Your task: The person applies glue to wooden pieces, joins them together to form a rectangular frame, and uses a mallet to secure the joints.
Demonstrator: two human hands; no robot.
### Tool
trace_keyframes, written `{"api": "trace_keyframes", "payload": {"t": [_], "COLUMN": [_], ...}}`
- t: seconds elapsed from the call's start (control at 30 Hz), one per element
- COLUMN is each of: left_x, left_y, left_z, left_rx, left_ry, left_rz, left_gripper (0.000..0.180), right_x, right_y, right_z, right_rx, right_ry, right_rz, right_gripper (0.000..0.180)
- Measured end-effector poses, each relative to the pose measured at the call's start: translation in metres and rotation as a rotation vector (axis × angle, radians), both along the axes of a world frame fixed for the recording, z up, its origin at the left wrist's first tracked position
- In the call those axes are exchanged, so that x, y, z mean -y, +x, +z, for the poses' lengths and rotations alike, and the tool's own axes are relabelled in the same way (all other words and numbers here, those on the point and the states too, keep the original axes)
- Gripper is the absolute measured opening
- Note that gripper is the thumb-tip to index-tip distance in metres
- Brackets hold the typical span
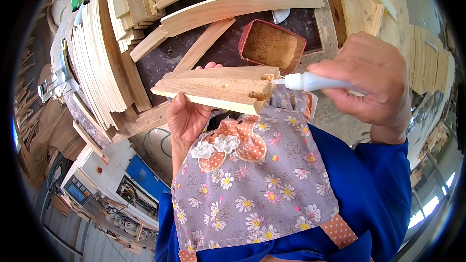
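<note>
My left hand (pixel 187 116) grips a short wooden board (pixel 204 87) from below, thumb on its near edge and fingertips showing over the far edge. Two rough, notched recesses are cut into the board's right end. In my right hand (pixel 371 80) is a white squeeze bottle (pixel 310 81), fingers wrapped round it. The bottle lies sideways, and its thin nozzle points left at the recess on the far corner of the board. Whether the tip touches the wood or any liquid comes out, I cannot tell.
Beyond the board, a red-rimmed tray (pixel 242 43) with brown powdery contents stands on a dark-topped workbench (pixel 160 58). Curved wooden slats (pixel 238 7) lie across the bench. Stacked strips (pixel 92 58) fill its left side. A white machine (pixel 104 170) stands at lower left.
</note>
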State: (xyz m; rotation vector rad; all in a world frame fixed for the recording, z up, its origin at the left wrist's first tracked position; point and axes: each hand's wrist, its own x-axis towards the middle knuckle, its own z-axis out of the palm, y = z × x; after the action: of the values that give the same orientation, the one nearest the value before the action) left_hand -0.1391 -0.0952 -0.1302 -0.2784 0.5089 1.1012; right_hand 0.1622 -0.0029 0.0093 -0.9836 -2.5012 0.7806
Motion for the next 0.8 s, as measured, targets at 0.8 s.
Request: {"api": "trace_keyframes", "payload": {"t": [0.8], "left_x": [-0.001], "left_y": [0.000], "left_z": [0.002], "left_rx": [0.023], "left_ry": [-0.005], "left_rz": [0.004], "left_gripper": [0.063], "right_x": [0.003], "right_y": [-0.008], "right_z": [0.013], "right_rx": [0.079], "right_ry": [0.178], "right_rz": [0.078], "right_gripper": [0.041]}}
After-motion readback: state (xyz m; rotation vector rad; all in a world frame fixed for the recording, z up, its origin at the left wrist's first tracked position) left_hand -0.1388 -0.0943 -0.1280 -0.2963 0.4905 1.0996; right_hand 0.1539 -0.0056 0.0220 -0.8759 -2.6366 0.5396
